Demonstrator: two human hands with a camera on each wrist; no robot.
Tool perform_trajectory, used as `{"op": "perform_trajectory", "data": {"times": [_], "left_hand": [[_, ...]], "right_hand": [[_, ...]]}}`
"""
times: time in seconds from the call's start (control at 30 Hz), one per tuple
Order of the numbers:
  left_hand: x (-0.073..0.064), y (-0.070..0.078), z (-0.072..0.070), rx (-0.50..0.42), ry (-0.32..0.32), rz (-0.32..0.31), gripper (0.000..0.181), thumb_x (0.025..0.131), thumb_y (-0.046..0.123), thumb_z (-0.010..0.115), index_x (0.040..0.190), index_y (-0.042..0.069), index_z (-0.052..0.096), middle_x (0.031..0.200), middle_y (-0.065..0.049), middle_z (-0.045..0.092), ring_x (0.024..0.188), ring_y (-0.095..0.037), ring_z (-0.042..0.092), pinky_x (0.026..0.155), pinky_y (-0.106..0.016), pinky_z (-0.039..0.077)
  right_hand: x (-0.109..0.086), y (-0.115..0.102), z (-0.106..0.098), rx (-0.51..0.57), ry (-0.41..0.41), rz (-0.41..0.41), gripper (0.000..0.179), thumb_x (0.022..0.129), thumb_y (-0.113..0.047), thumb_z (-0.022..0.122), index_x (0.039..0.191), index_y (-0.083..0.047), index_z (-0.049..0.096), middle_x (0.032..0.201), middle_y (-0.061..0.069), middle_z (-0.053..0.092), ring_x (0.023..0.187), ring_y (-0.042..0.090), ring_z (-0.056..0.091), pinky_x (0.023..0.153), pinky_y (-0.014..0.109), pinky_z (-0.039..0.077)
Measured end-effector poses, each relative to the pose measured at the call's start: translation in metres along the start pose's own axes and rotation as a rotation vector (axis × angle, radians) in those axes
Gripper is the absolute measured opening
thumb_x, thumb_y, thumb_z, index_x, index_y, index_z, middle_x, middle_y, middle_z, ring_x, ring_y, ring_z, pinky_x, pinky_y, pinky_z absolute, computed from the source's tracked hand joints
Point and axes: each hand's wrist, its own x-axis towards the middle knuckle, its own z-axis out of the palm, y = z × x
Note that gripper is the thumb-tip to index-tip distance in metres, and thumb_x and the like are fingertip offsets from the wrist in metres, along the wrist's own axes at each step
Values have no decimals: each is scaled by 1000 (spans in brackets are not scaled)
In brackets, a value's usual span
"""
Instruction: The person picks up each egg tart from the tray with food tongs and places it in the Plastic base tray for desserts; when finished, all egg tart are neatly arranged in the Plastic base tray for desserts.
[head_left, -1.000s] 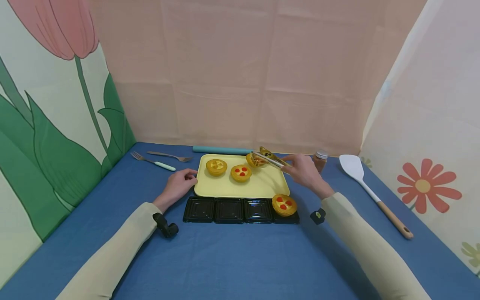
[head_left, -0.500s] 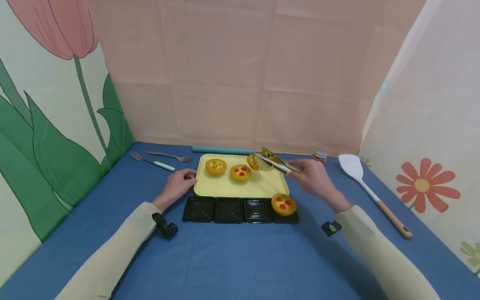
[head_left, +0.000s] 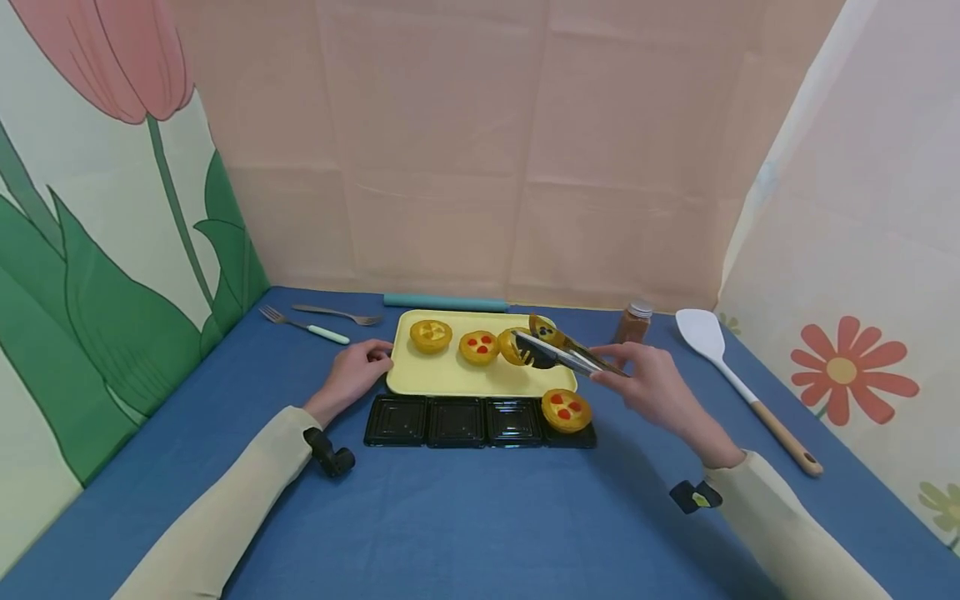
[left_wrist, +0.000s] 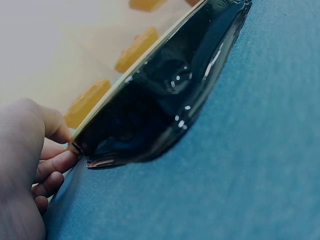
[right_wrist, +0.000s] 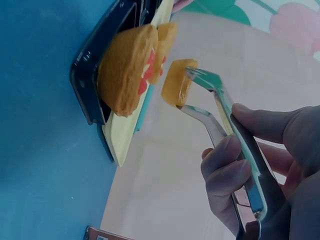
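In the head view my left hand [head_left: 352, 375] pinches the left edge of a yellow tray [head_left: 420, 380], the thumb above the rim and the fingers below in the left wrist view. My right hand [head_left: 660, 387] grips metal tongs [head_left: 581, 360]. Their tips clasp an egg tart [right_wrist: 177, 82], raised above the tray in the right wrist view. Two other tarts lie on the tray: a plain-topped tart [head_left: 431, 336] and a red-dotted tart [head_left: 478, 347]. Another red-dotted tart [head_left: 566, 410] sits in the rightmost compartment of a black plastic container [head_left: 457, 421] before the tray.
A fork with a pale handle [head_left: 303, 325] and a metal fork [head_left: 337, 313] lie at left. Behind the tray is a teal rod [head_left: 446, 302]. A brown jar [head_left: 633, 323] and a white spatula with a wooden handle [head_left: 738, 383] are at right.
My right hand has moved right and nearer with the tongs, bringing the tart from the tray's back toward its front. The left hand stays at the tray's edge.
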Motion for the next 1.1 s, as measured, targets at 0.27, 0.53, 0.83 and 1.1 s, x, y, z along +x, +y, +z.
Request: {"op": "perform_trajectory", "data": {"times": [0.27, 0.53, 0.83, 1.1], "left_hand": [[1, 2, 0, 1, 5, 7, 42, 96, 16, 55, 134, 1, 63, 107, -13, 66, 86, -27, 56, 77, -41, 43], [-1, 2, 0, -4, -4, -12, 42, 96, 17, 55, 135, 1, 61, 108, -13, 65, 88, -27, 56, 79, -41, 44], [0, 3, 0, 0, -3, -10, 43, 96, 17, 54, 135, 1, 62, 108, -13, 65, 89, -27, 56, 79, -41, 43], [-1, 1, 0, -2, 0, -3, 43, 96, 17, 55, 135, 1, 62, 109, -13, 66, 88, -27, 56, 78, -40, 42]], "right_hand": [[-25, -6, -1, 10, -36, 27, 39, 91, -19, 77, 127, -8, 70, 96, 7, 65, 47, 16, 53, 45, 31, 45], [-43, -12, 2, 12, -71, 18, 38, 90, -17, 78, 127, -11, 71, 105, 6, 67, 47, 13, 54, 45, 29, 45], [-52, -16, 3, -9, -114, 7, 38, 90, -18, 77, 127, -11, 71, 107, 6, 66, 49, 11, 55, 48, 29, 47], [-54, -19, 5, -23, -136, -10, 38, 89, -19, 78, 127, -12, 72, 103, 3, 66, 51, 10, 54, 49, 28, 46]]}}
